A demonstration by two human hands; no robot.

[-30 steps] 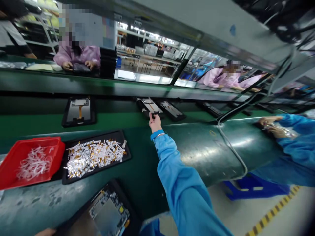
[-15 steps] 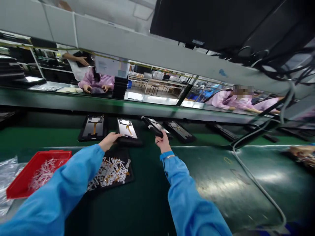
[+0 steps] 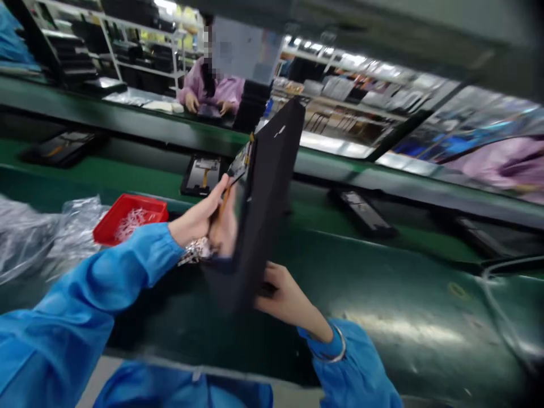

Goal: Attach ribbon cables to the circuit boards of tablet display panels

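Note:
I hold a black tablet tray (image 3: 266,198) up on edge over the green bench (image 3: 382,283), its dark back toward me. My right hand (image 3: 283,297) grips its lower edge from underneath. My left hand (image 3: 208,218) rests against its inner face, fingers closed on the near edge where a circuit board shows. Behind my left wrist a heap of small white and gold strips (image 3: 193,252) peeks out. The picture is smeared by motion.
A red bin (image 3: 130,217) of white strips sits left, beside crinkled clear plastic (image 3: 38,235). More open tablet trays (image 3: 202,174) lie on the green conveyor belt, another (image 3: 363,212) to the right. A person in pink works across the line.
My right hand has lifted the tray off the belt and brought it close, standing on edge. My left hand left the tray on the belt and moved onto the lifted one.

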